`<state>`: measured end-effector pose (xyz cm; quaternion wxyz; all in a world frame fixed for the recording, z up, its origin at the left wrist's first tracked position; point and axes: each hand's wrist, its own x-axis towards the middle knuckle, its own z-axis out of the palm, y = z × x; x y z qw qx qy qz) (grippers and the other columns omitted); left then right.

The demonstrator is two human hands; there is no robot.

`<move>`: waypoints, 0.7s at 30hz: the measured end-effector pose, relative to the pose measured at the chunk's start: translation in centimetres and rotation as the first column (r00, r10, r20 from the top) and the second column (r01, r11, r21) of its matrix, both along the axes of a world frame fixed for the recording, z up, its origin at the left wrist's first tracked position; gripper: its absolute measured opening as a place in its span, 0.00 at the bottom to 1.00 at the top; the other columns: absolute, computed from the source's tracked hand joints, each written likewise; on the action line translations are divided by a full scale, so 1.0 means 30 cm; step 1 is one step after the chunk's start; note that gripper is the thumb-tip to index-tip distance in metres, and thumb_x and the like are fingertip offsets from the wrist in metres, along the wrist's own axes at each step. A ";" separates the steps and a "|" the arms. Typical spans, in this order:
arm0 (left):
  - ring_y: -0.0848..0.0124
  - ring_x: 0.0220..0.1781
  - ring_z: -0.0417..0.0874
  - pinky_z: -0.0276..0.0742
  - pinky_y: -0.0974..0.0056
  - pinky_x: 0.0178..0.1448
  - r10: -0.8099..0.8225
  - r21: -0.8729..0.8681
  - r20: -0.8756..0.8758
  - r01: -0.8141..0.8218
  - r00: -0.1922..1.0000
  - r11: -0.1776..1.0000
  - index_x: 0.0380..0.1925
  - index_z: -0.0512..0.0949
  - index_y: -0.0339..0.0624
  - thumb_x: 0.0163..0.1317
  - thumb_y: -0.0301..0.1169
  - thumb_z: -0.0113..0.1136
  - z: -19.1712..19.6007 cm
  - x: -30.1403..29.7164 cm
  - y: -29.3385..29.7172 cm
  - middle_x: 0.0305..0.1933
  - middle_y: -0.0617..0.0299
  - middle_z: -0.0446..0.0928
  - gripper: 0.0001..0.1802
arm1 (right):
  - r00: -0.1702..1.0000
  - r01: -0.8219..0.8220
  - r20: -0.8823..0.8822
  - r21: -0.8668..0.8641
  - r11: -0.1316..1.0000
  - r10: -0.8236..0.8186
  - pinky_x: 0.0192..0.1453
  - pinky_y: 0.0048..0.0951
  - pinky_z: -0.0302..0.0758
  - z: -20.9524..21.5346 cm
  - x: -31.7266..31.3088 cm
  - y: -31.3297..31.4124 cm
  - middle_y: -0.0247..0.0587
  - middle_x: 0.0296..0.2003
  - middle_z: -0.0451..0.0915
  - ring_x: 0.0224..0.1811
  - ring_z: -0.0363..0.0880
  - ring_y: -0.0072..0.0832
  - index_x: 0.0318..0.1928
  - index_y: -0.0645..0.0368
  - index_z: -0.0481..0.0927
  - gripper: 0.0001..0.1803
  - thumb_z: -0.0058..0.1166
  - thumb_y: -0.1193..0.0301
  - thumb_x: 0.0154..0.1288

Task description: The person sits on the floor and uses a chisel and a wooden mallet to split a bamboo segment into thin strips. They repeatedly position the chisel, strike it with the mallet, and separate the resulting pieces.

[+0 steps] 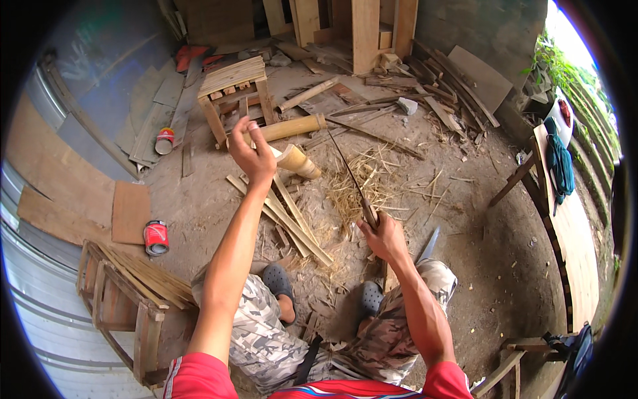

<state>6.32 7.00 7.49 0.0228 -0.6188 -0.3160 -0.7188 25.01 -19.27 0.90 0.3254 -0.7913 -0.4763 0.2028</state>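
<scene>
My right hand [383, 237] grips the wooden handle of a long, narrow-bladed knife [351, 174], its dark blade slanting away up and to the left. To the left, my left hand [252, 154] is raised with fingers curved and apart, and I see nothing held in it. Beside that hand are a thick bamboo pole [292, 128] and a short bamboo piece [299, 162]. Split bamboo strips [292, 216] lie below, on the dirt floor. Pale shavings [365, 183] are heaped around the knife's blade.
A slatted stool [232, 76] stands beyond my left hand, and a slatted wooden bench [136, 279] at lower left. Two red cans [156, 238] are on the left. Scrap wood [458, 96] lies far right. A pointed blade [430, 244] is by my right knee.
</scene>
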 end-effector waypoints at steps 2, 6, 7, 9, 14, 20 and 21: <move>0.68 0.40 0.79 0.73 0.61 0.48 -0.144 -0.191 0.191 0.181 0.971 0.965 0.53 0.75 0.39 0.74 0.38 0.52 -0.006 0.013 -0.028 0.38 0.60 0.78 0.16 | 0.984 0.005 -0.177 0.111 0.994 0.015 0.33 0.40 0.73 0.054 -0.024 -0.006 0.48 0.24 0.78 0.27 0.78 0.36 0.36 0.65 0.77 0.23 0.63 0.54 0.65; 0.73 0.41 0.77 0.73 0.66 0.42 -0.227 -0.272 0.310 0.315 0.923 0.909 0.54 0.73 0.38 0.75 0.38 0.53 -0.026 -0.005 -0.011 0.40 0.61 0.76 0.17 | 0.974 -0.131 -0.138 0.296 0.946 0.179 0.29 0.45 0.73 0.040 -0.085 -0.026 0.53 0.20 0.77 0.21 0.79 0.47 0.36 0.63 0.73 0.24 0.63 0.53 0.66; 0.73 0.41 0.77 0.73 0.66 0.43 -0.226 -0.274 0.322 0.319 0.919 0.907 0.54 0.73 0.38 0.75 0.38 0.53 -0.025 -0.015 -0.011 0.41 0.61 0.76 0.17 | 0.973 -0.148 -0.125 0.299 0.943 0.192 0.28 0.44 0.72 0.027 -0.096 -0.028 0.52 0.20 0.76 0.21 0.77 0.45 0.36 0.64 0.73 0.24 0.64 0.54 0.66; 0.73 0.41 0.76 0.73 0.66 0.44 -0.209 -0.289 0.294 0.296 0.932 0.910 0.54 0.73 0.38 0.75 0.37 0.53 -0.043 -0.027 0.000 0.42 0.62 0.76 0.16 | 0.972 -0.177 -0.098 0.303 0.936 0.215 0.28 0.40 0.70 0.003 -0.119 -0.031 0.49 0.19 0.74 0.20 0.72 0.40 0.37 0.64 0.73 0.24 0.65 0.55 0.65; 0.73 0.42 0.75 0.73 0.65 0.47 -0.152 -0.370 0.310 0.266 0.939 0.890 0.54 0.73 0.38 0.74 0.35 0.53 -0.041 -0.039 -0.018 0.41 0.62 0.76 0.15 | 0.974 -0.197 -0.075 0.189 0.962 0.214 0.32 0.52 0.72 -0.045 -0.139 -0.028 0.61 0.21 0.76 0.28 0.78 0.63 0.33 0.64 0.71 0.26 0.63 0.52 0.65; 0.72 0.44 0.78 0.74 0.65 0.52 -0.176 -0.429 0.387 0.345 0.905 0.835 0.52 0.74 0.36 0.71 0.29 0.56 -0.073 -0.105 -0.008 0.41 0.61 0.78 0.13 | 0.974 -0.211 -0.072 0.063 0.975 0.216 0.36 0.54 0.74 -0.094 -0.159 0.001 0.62 0.23 0.78 0.31 0.79 0.63 0.34 0.64 0.71 0.26 0.60 0.50 0.67; 0.72 0.45 0.79 0.74 0.65 0.53 -0.187 -0.439 0.406 0.371 0.895 0.818 0.53 0.74 0.36 0.71 0.29 0.56 -0.080 -0.112 -0.012 0.42 0.60 0.79 0.13 | 0.975 -0.207 -0.071 0.031 0.978 0.209 0.36 0.54 0.74 -0.107 -0.161 0.013 0.62 0.23 0.78 0.32 0.80 0.64 0.34 0.64 0.71 0.27 0.59 0.49 0.67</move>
